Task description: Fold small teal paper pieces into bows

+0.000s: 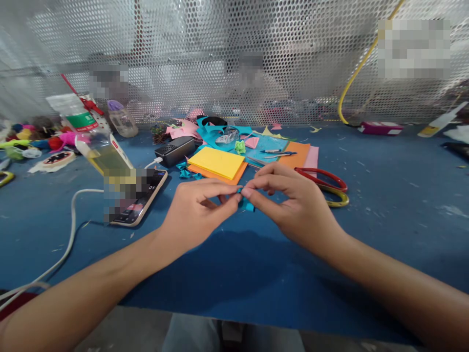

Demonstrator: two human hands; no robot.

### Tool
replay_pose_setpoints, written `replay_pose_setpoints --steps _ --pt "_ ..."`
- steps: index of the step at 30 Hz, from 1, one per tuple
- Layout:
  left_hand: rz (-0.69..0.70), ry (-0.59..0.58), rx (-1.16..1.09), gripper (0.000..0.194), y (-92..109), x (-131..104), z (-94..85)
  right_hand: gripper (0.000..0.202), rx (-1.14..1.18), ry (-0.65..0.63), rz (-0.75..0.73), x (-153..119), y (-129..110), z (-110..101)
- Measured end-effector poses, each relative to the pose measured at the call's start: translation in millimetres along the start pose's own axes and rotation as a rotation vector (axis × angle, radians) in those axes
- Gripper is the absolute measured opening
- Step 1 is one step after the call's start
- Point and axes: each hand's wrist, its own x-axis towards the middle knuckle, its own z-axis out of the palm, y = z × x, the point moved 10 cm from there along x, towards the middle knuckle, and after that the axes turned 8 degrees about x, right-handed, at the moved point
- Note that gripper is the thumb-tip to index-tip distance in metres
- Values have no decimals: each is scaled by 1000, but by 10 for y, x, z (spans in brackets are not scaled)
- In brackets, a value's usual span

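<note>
Between my fingertips is a small piece of blue paper [246,205], mostly hidden by the fingers. My left hand [203,210] pinches it with thumb and forefinger from the left. From the right, my right hand [293,200] closes thumb and fingertips on the same piece. Both hands meet just above the table, their tips nearly touching. Right behind them lies a stack of yellow paper [217,161] on orange sheets. Scissors [324,185] with red and yellow handles rest beyond my right hand, partly covered by it.
A phone [144,203] and a tilted bottle [88,127] stand left, with a white cable [73,220] running to the table edge. A black speaker [178,150], pens [274,154] and paper scraps [208,132] lie behind. Perforated metal mesh [293,58] rises at the back, with people beyond it.
</note>
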Motion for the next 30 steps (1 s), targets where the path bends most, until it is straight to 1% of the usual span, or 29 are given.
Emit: replay_pose_setpoints --steps 5,8,12,16,23,27,30 --pt "-105 -5 -40 9 -91 -1 1 6 -21 -10 -16 8 -19 -14" --pt "-131 -19 -59 9 -123 0 19 7 -23 -29 -7 6 -18 -14" --pt "-130 -26 -72 11 -144 4 26 9 -14 -54 7 3 -6 -2" --pt "-96 -31 -59 9 -102 9 29 9 -5 -64 10 3 -1 6" --pt "-113 38 -42 6 -77 -1 -15 7 -14 -64 8 9 -27 4" --pt "-110 30 -52 7 -79 8 -24 8 -8 -76 24 10 -10 16" --pt "-75 27 -18 8 -52 12 -37 7 0 -82 39 9 9 26"
